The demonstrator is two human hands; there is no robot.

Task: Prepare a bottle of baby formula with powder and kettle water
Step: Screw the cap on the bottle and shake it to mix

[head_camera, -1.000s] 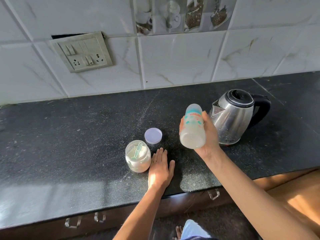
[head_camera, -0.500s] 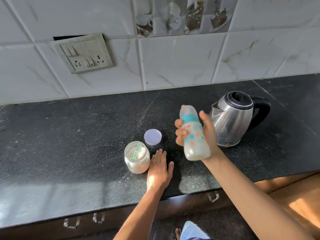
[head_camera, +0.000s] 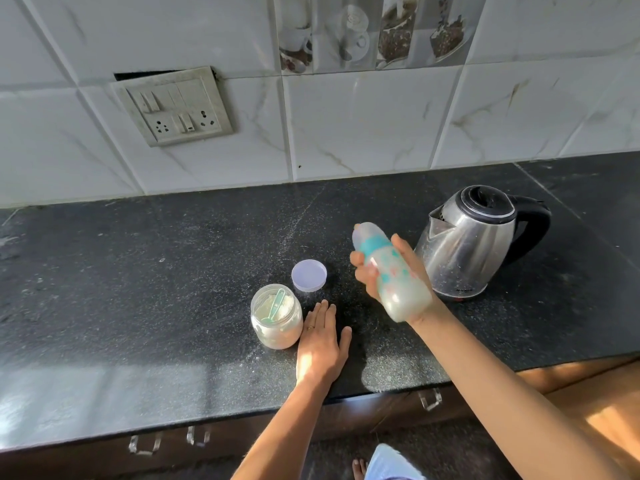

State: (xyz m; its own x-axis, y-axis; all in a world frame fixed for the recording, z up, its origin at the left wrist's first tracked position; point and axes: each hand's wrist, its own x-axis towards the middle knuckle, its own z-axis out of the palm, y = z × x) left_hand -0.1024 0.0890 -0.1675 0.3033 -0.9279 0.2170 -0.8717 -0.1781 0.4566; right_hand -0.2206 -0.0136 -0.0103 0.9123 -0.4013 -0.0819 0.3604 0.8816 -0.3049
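A baby bottle (head_camera: 398, 289) of milky liquid is held in the air above the right-hand half of the worktop (head_camera: 138, 271), roughly midway between its front and back edges and just in front of the steel kettle (head_camera: 474, 244). The bottle is tilted, its capped top pointing up and away toward the back edge and its base toward the person. Its outline is blurred, which suggests it is being shaken to mix powder and water, a late step in the task.

The right hand (head_camera: 414, 263) is wrapped around the bottle's middle, thumb on one side and fingers curled round the other, the forearm reaching in from the front right corner. The left hand (head_camera: 320, 344) lies flat, palm down and fingers straight, near the front edge, holding nothing; it appears to serve as a brace.

Just beside that hand stands the open powder jar (head_camera: 276, 323) with a green scoop (head_camera: 275, 306) resting inside. Its lid (head_camera: 309, 275) lies behind it on the worktop, likely set aside for scooping.
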